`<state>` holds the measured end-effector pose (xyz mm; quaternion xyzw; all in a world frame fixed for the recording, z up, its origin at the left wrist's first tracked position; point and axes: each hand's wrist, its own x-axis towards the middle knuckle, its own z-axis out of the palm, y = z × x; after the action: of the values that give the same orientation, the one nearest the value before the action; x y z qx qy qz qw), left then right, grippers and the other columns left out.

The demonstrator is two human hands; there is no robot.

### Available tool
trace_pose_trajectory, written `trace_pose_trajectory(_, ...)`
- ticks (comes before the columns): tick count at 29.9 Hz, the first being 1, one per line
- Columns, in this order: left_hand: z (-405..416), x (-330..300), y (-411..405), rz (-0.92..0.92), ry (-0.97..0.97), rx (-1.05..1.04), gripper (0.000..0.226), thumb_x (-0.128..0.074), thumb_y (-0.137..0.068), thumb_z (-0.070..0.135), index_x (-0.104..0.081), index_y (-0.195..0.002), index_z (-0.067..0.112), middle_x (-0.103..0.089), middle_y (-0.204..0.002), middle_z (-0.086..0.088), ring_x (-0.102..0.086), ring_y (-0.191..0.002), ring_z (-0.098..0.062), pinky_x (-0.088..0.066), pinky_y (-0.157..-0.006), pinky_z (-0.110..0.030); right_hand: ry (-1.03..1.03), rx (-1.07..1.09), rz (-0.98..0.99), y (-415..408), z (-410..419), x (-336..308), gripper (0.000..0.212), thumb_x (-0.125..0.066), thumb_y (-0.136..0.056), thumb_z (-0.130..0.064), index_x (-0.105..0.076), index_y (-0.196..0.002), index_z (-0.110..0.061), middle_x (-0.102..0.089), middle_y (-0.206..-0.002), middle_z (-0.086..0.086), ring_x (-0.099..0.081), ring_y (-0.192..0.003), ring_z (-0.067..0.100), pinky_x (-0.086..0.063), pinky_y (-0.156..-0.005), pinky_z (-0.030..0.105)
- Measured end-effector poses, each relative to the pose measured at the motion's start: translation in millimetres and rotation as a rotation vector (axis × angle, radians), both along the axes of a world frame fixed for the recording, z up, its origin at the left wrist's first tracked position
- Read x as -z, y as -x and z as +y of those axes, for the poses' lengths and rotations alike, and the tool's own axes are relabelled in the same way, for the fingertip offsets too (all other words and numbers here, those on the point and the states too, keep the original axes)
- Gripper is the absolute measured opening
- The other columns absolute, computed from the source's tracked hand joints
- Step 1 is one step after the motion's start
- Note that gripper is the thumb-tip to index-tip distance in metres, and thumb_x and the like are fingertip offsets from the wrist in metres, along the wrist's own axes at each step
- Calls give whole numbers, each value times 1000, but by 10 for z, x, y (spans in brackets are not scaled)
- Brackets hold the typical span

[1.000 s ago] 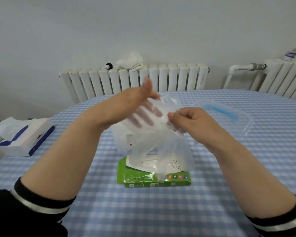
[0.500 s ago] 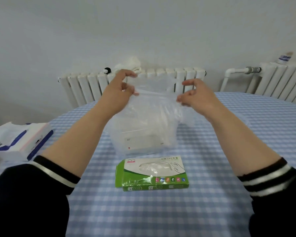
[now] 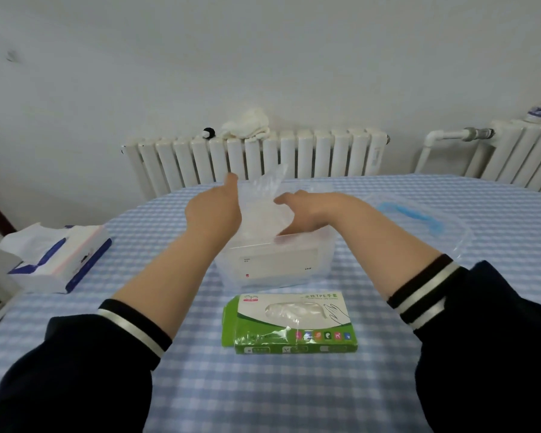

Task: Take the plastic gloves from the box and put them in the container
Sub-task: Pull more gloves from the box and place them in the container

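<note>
Status at this moment: both of my hands are over the clear container (image 3: 275, 264), which stands at the desk's centre. My left hand (image 3: 214, 212) is at the container's 9 o'clock rim and my right hand (image 3: 306, 214) reaches into its opening from 3 o'clock. Between them is 1 plastic glove (image 3: 263, 201), part inside the container, its upper end standing above the rim toward 12 o'clock. My right fingers (image 3: 289, 229) lie fairly straight, pressing the glove downward. My left fingers are hidden behind the hand; I cannot tell whether they pinch the film.

Judgement on progress: this glove is nearly deposited but not yet fully in. The green glove box (image 3: 291, 321) lies at 6 o'clock of the container, film trailing from its opening, so more gloves appear left to draw. The lid (image 3: 419, 220) rests at 3 o'clock.
</note>
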<state>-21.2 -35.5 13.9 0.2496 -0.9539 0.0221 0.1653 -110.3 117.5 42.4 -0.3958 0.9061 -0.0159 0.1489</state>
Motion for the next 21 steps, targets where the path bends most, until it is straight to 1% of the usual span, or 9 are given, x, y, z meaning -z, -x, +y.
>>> trace_pose_trajectory(2, -15, 10, 0, -137, 84, 17, 42, -44, -98, 16, -36, -139, 15, -61, -99, -6, -58, -85, -24, -37, -58, -32, -72, 3, -1, 41, -73, 41, 99, -68, -78, -61, -11, -153, -31, -25, -155, 5, -37, -136, 30, -34, -105, 42)
trace_pose_trajectory(4, -40, -27, -11, -210, 199, 42, 39, -54, -96, 28, -44, -132, 15, -51, -121, -9, -50, -109, -27, -40, -69, -33, -143, 5, -9, 61, -133, 82, 103, -70, -76, -61, -7, -153, -32, -26, -155, 5, -37, -136, 30, -35, -104, 42)
trace_pose_trajectory(7, -18, -128, 14, -245, 332, 166, 50, -67, -88, 39, -49, -130, 18, -43, -128, -7, -42, -116, -27, -43, -86, -35, -248, -5, -28, 93, -222, 150, 99, -66, -84, -54, -1, -154, -28, -24, -156, 8, -34, -137, 31, -32, -106, 43)
trace_pose_trajectory(9, 53, -194, 39, -403, 195, 263, 50, -67, -88, 41, -51, -131, 22, -49, -129, -2, -47, -117, -24, -43, -93, -34, -280, -5, -54, 112, -245, 178, 86, -59, -92, -46, -1, -154, -29, -20, -158, 6, -30, -140, 30, -29, -108, 43)
trace_pose_trajectory(11, 91, -188, 114, -593, 36, 234, 48, -65, -91, 35, -50, -135, 22, -55, -130, 1, -52, -115, -21, -44, -95, -32, -274, 5, -95, 100, -235, 173, 66, -47, -101, -36, -8, -154, -29, -19, -159, 3, -28, -141, 27, -27, -109, 39)
trace_pose_trajectory(13, 81, -135, 187, -704, -40, 165, 44, -60, -94, 26, -51, -136, 18, -56, -132, -1, -55, -111, -21, -44, -97, -32, -256, 38, -119, 80, -227, 177, 54, -39, -104, -31, -17, -153, -26, -25, -157, 2, -31, -140, 26, -28, -108, 37)
trace_pose_trajectory(15, 50, -89, 225, -722, -110, 65, 36, -51, -96, 21, -53, -132, 15, -55, -132, -5, -55, -113, -24, -44, -99, -35, -228, 74, -163, 82, -227, 184, 54, -43, -103, -32, -20, -151, -28, -32, -154, 4, -39, -135, 28, -33, -105, 39)
trace_pose_trajectory(17, 43, -78, 211, -685, -249, -28, 31, -47, -98, 25, -53, -125, 12, -54, -127, -7, -54, -113, -27, -43, -95, -36, -199, 62, -176, 108, -214, 175, 62, -50, -99, -36, -17, -152, -33, -31, -154, 3, -42, -132, 30, -37, -105, 42)
trace_pose_trajectory(21, 19, -28, 211, -640, -296, -47, 35, -48, -97, 29, -54, -127, 12, -55, -119, -9, -54, -108, -26, -40, -85, -34, -267, -8, -17, 238, -160, 140, 75, -58, -94, -40, -12, -152, -36, -24, -158, 2, -36, -137, 30, -35, -108, 44)
